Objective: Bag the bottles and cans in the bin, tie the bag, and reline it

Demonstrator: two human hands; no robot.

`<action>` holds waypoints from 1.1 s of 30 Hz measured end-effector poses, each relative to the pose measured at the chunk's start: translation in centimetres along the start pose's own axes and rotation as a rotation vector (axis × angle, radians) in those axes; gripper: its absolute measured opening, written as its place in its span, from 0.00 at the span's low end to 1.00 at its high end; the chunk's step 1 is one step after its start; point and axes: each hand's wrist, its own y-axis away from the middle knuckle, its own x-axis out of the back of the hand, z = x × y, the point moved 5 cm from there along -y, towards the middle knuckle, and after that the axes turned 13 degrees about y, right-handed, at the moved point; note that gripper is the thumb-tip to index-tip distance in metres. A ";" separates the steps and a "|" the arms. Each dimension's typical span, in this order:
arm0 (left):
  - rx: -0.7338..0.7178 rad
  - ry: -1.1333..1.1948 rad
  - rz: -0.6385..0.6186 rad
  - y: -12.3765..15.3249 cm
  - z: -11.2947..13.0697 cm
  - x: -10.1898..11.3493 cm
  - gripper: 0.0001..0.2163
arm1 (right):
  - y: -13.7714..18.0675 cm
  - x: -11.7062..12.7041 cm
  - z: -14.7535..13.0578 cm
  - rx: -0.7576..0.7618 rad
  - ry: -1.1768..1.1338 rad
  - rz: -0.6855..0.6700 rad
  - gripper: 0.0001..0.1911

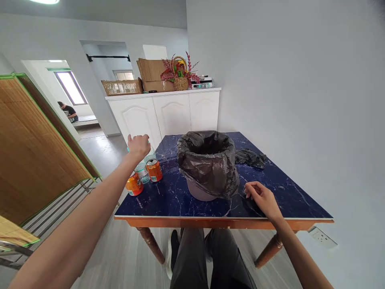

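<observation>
My left hand (138, 147) is curled over the top of a clear plastic bottle (142, 171) at the table's left edge; its fingertips are hidden behind the hand. Another clear bottle (152, 153) stands just behind. Two orange soda cans (154, 171) are upright beside the bottles. In the middle of the table is a trash bin (200, 192), lined with a black plastic bag (210, 170) folded over its rim. To the right of the bin, my right hand (262, 199) rests on the tabletop, fingers loosely bent and nothing visible in them.
A crumpled black plastic bag (250, 158) lies on the blue marbled table (177, 202), right of the bin. Behind stands a white cabinet (174, 114) with cardboard boxes and a flower basket (181, 83). A bamboo-mat rack (39, 148) is at left. A person (68, 112) sits in a far room.
</observation>
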 end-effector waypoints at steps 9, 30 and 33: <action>-0.296 0.204 0.195 2.0 4.1 5.0 0.18 | 0.0 -0.1 -0.2 0.014 -0.011 0.012 0.28; -0.821 0.568 0.203 9.6 17.3 11.4 0.18 | 0.0 -0.1 -0.8 0.023 -0.001 0.017 0.29; -0.826 0.585 0.237 9.5 17.4 11.1 0.17 | -0.1 -0.1 -0.8 0.024 -0.003 0.016 0.30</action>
